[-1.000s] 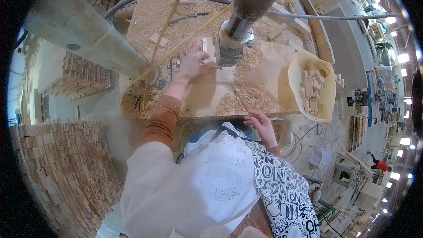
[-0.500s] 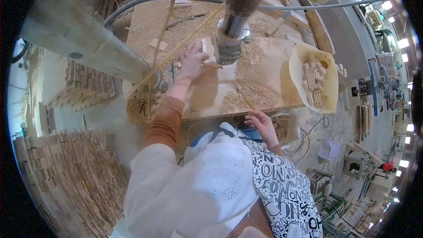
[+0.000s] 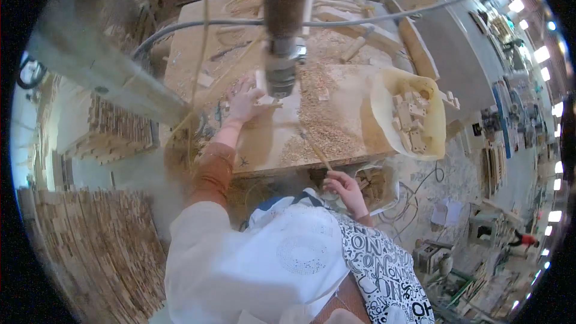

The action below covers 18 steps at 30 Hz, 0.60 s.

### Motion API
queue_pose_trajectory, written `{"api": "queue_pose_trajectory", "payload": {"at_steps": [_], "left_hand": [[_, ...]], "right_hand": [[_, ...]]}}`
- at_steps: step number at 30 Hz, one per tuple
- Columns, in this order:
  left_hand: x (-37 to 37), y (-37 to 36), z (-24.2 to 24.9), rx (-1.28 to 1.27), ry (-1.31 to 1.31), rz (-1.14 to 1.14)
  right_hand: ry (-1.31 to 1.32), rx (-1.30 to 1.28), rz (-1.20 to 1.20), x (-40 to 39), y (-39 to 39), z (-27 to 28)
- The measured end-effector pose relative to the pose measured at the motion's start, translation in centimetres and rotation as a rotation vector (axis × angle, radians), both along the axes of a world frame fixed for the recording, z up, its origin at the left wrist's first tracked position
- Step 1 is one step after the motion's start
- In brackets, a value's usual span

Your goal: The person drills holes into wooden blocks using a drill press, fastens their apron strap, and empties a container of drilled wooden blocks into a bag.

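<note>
Below and left of an upright metal tool head (image 3: 281,75), my left hand (image 3: 243,102) rests on the bench. Its fingers are at a pale wooden piece (image 3: 260,79), with the thumb near a small wooden tip (image 3: 273,105). Blur hides the exact contact. At the bench's front edge, my right hand (image 3: 343,187) is closed around the lower end of a thin wooden stick (image 3: 318,151). The stick's far end lies over wood shavings (image 3: 339,135) on the bench top.
A yellowish open container (image 3: 379,108) with several drilled wooden pieces stands at the bench's right. A grey hose (image 3: 231,22) crosses above the bench, and a thick beam (image 3: 114,78) slants in from the left. Stacked wood (image 3: 96,252) fills the lower left.
The whole view has shifted, so bench, container and hands appear further left and lower. The tool head now appears nearer my left hand. Both hands keep much the same pose.
</note>
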<state>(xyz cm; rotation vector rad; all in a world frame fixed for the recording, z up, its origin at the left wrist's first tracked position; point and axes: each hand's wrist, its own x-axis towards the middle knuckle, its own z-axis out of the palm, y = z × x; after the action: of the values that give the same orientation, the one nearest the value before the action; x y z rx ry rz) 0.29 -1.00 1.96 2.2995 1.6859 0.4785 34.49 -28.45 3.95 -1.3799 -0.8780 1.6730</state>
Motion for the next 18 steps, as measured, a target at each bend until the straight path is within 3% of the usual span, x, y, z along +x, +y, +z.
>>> {"api": "queue_pose_trajectory", "payload": {"at_steps": [3,5,7,9,11,13,16,18], "left_hand": [[1.4,-0.5,0.7,0.055,-0.035,-0.011],[2.5,-1.3,2.6,-0.101,0.067,0.029],[2.1,-1.0,-1.0,0.1,0.036,0.057],[1.2,-0.1,-4.3,0.138,-0.004,-0.018],[2.7,-2.7,-3.1,0.171,-0.045,-0.068],[6.3,-9.0,3.6,0.173,0.141,-0.073],[8.7,-12.4,3.5,0.175,0.127,-0.332],[12.3,-12.7,4.2,0.268,-0.024,-0.446]], "right_hand": [[0.036,0.011,-0.143,2.3,-3.3,-1.1],[0.014,-0.047,-0.167,3.6,-5.5,-1.5],[0.04,-0.046,-0.227,4.4,-7.4,-1.5],[0.034,-0.056,-0.231,5.0,-9.2,-0.6],[0.034,-0.016,-0.286,6.3,-11.5,-1.2],[0.007,0.058,-0.333,7.8,-14.2,-2.7],[-0.018,0.032,-0.434,9.6,-18.7,-4.5],[-0.002,-0.041,-0.489,10.1,-21.4,-5.5]]}}
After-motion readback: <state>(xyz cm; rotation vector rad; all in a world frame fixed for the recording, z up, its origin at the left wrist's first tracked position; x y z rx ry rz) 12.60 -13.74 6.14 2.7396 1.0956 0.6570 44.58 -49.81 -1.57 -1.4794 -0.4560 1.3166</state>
